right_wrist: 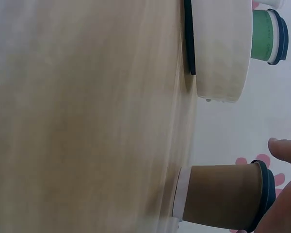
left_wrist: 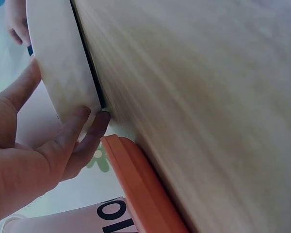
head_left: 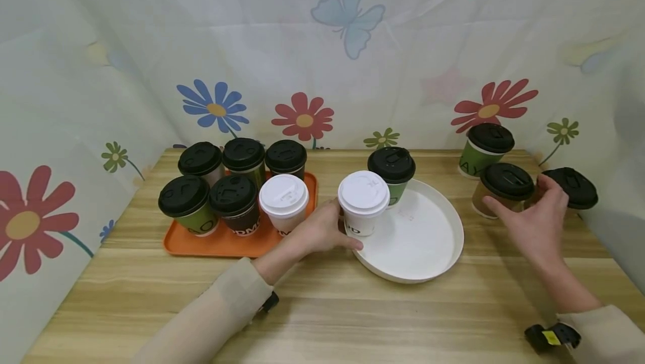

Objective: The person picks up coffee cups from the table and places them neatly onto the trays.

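My left hand (head_left: 322, 227) is at the left side of the round white tray (head_left: 428, 235). Its thumb and fingertips touch the tray's outer wall (left_wrist: 58, 58) and do not wrap round it. Close beside this hand, a white-lidded paper cup (head_left: 364, 199) stands on the tray, and behind it a green cup with a black lid (head_left: 392, 165). My right hand (head_left: 539, 221) is spread around a brown paper cup (right_wrist: 220, 194) with a black lid (head_left: 507, 181). In the right wrist view the thumb (right_wrist: 283, 149) is apart from that lid.
An orange tray (head_left: 221, 249) at the left carries several lidded cups, one white-lidded (head_left: 284, 199). Behind the brown cup stands a green cup (head_left: 481, 157). Another black-lidded cup (head_left: 574, 187) is partly hidden by my right hand. A flowered cloth (head_left: 403, 73) hangs behind the wooden table (head_left: 353, 319).
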Tool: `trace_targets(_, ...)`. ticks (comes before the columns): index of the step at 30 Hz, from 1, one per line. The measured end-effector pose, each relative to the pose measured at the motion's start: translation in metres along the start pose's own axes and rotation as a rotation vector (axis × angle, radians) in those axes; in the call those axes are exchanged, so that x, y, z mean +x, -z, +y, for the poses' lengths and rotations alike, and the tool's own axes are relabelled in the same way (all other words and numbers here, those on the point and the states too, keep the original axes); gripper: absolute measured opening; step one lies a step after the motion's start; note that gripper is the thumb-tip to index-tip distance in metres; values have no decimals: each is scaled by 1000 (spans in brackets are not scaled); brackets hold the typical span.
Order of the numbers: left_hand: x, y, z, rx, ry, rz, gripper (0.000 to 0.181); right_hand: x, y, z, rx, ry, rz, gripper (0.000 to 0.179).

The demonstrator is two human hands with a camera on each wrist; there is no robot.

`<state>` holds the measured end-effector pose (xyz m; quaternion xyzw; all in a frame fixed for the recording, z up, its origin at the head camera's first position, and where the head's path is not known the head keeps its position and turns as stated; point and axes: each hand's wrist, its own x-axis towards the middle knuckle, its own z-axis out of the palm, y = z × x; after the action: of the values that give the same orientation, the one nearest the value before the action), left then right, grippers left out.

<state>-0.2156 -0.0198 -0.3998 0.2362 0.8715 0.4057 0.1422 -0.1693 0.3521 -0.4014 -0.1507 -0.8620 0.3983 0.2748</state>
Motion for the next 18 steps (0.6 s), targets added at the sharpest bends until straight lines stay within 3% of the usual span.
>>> trace_targets(7, 1, -1, -1, -8, -1, -3, 91, 11, -5, 3, -12, -5, -87, 105)
trace_targets(18, 1, -1, -2, 1, 8, -8, 91, 31, -19, 6, -50, -45, -128, 104)
